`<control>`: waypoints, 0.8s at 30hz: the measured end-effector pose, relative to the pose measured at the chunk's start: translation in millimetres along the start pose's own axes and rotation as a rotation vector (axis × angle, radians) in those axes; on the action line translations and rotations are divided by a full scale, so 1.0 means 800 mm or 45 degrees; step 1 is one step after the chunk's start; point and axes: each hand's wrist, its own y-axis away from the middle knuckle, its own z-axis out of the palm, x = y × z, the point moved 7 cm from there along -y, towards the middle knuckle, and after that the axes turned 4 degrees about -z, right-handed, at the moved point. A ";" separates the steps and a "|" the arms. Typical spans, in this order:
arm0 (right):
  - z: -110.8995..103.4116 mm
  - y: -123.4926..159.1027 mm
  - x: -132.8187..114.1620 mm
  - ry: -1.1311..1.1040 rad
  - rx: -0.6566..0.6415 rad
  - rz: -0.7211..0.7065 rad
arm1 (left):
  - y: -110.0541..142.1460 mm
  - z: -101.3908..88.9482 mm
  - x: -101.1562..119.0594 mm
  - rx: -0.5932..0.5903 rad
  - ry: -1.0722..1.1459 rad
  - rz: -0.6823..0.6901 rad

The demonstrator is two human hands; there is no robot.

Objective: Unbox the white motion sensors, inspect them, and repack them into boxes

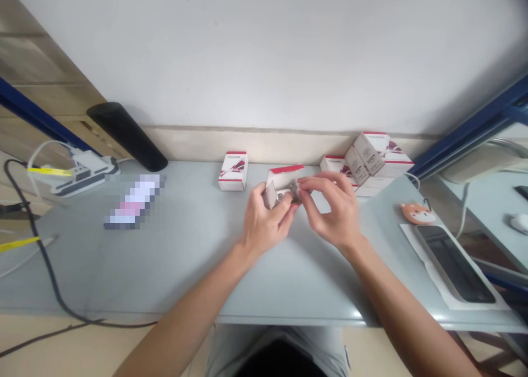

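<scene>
A small white box [278,178] with a red-edged flap stands open above the middle of the table. My left hand [264,223] is closed around it, with the thumb lying across the opening. At the right side of that opening, my right hand [336,207] pinches a small grey metallic part [294,189] between thumb and fingertips. The part's exact kind is too small to make out, and the fingers partly cover it. More grey shows inside the box beside my left thumb.
One closed white-and-red box [233,171] stands behind, to the left. Several like boxes [373,159] are stacked at the back right. A black cylinder [127,136], a power strip [84,173] and a blurred-out phone [134,202] lie left. Rightward are an orange animal-faced item [417,213] and a dark phone [456,264].
</scene>
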 end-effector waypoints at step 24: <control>0.042 0.020 0.024 -0.608 -0.326 0.389 | -0.008 -0.003 -0.039 0.054 0.354 -0.173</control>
